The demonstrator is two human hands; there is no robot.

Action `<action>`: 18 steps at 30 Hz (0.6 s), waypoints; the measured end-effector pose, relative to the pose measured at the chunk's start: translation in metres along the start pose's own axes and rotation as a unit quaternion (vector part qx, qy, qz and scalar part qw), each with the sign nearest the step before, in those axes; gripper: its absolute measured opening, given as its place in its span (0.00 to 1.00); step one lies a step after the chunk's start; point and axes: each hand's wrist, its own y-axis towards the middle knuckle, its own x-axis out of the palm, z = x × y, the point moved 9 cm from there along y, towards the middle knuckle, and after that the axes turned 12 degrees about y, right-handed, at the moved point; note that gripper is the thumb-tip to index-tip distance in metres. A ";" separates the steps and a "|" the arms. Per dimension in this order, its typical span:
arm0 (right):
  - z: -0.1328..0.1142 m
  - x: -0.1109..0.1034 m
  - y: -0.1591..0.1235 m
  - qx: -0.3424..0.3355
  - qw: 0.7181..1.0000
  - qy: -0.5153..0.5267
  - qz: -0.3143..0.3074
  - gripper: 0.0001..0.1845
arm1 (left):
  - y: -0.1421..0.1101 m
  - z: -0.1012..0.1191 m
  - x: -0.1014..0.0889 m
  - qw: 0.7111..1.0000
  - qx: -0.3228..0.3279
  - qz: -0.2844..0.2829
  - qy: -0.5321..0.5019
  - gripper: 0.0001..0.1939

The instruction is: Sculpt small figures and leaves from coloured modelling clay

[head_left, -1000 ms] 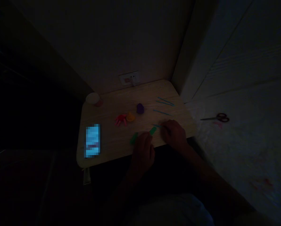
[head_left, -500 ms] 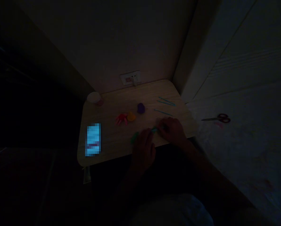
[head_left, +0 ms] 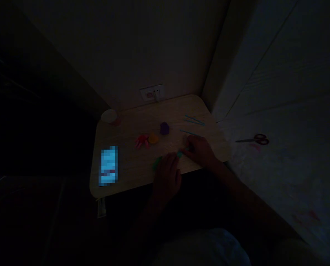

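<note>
The light is dim and fine detail is lost. My left hand (head_left: 167, 176) rests at the front edge of the small wooden table (head_left: 134, 173), its fingers closed over a soft green lump, like modelling clay (head_left: 157, 162). Most of the lump is hidden under the fingers. My right hand (head_left: 200, 150) is closed in a pinch on a thin teal stick (head_left: 189, 148). A bit of green (head_left: 179, 153) shows at the stick's end, by my left fingertips. Beyond my hands lie a purple lump (head_left: 164, 128), a yellow-orange lump (head_left: 153, 138) and a red-pink piece with finger-like prongs (head_left: 142, 140).
Several thin teal sticks (head_left: 194, 120) lie at the back right. A pale-lidded tub (head_left: 109, 116) stands at the back left, a lit, blurred phone (head_left: 108, 166) at the front left. Right of the table are scissors (head_left: 256, 139). A wall socket (head_left: 152, 93) sits behind.
My right hand has shifted slightly left and up, its fingers still pinched. My left hand stays nearly in place over the green lump. The whole view has moved a little.
</note>
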 end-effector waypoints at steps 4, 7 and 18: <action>0.005 -0.002 0.001 0.011 0.997 0.077 0.013 0.14 | -0.001 0.000 0.001 1.000 0.005 0.002 0.009 0.28; 0.003 0.001 0.003 0.004 0.997 0.078 0.005 0.15 | -0.003 0.000 0.000 1.000 0.008 0.014 0.015 0.27; 0.000 0.006 -0.004 0.033 0.999 0.025 -0.006 0.14 | -0.004 0.001 0.001 0.999 0.016 0.021 0.034 0.24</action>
